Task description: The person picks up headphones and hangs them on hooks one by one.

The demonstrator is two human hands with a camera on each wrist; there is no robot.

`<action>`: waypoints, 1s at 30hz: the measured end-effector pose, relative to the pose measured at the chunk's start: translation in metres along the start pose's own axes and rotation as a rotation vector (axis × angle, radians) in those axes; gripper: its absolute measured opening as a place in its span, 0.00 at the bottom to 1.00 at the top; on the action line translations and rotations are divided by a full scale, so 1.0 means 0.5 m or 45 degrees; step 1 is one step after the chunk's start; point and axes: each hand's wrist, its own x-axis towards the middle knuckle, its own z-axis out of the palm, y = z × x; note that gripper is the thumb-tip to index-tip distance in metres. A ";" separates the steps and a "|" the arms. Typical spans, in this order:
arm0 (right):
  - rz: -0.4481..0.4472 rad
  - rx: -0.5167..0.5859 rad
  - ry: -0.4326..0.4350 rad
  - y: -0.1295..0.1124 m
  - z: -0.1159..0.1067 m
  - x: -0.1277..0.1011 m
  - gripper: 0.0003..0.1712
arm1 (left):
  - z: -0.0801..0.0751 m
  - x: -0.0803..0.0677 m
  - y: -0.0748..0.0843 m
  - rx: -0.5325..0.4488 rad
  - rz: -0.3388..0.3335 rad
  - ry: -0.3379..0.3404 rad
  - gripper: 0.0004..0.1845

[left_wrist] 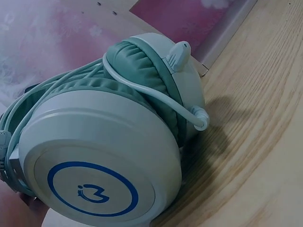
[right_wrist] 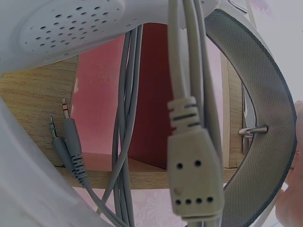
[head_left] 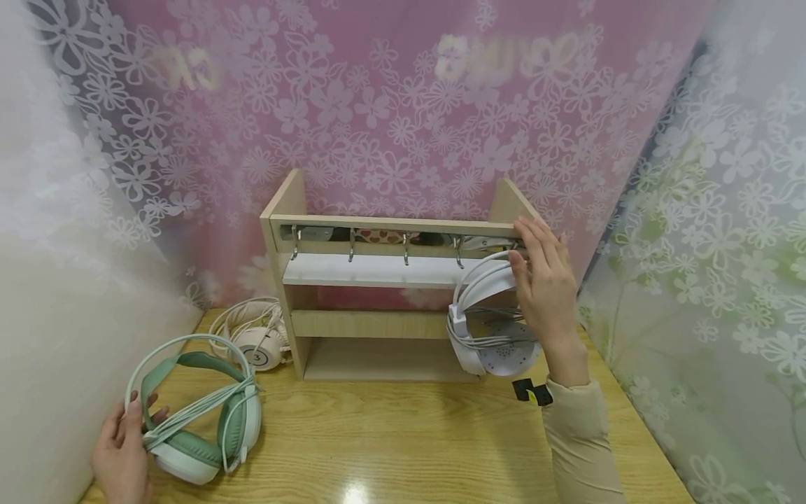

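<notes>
White headphones point(head_left: 494, 336) hang at the right end of a wooden hook rack point(head_left: 378, 225). My right hand point(head_left: 535, 266) holds their headband point(right_wrist: 258, 94) between thumb and fingers, just under the top rail, beside a metal hook point(right_wrist: 253, 130). Their grey cable and plugs point(right_wrist: 66, 132) dangle inside the band. On the table at the lower left lie green and white headphones point(head_left: 201, 413) point(left_wrist: 104, 156), with a white cable wrapped round them. My left hand point(head_left: 129, 420) grips their headband at its left side.
Cream headphones point(head_left: 258, 343) lie on the table point(head_left: 403, 434) behind the rack's left post. Several bare metal hooks point(head_left: 351, 245) line the rack's rail. Floral curtains close in the back and both sides.
</notes>
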 end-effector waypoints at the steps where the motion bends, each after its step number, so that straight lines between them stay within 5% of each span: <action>1: -0.001 0.001 0.000 0.000 0.000 0.000 0.34 | 0.000 -0.001 -0.001 0.000 0.003 0.000 0.16; 9: -0.006 0.024 0.005 -0.002 -0.001 0.000 0.32 | -0.001 -0.004 -0.010 -0.009 0.054 0.016 0.20; 23: 0.005 0.005 0.006 0.000 -0.001 -0.002 0.34 | 0.028 -0.017 -0.028 -0.267 0.145 -0.012 0.22; 30: 0.006 0.005 -0.004 0.001 0.001 -0.001 0.34 | 0.032 -0.023 -0.020 -0.222 0.191 -0.046 0.23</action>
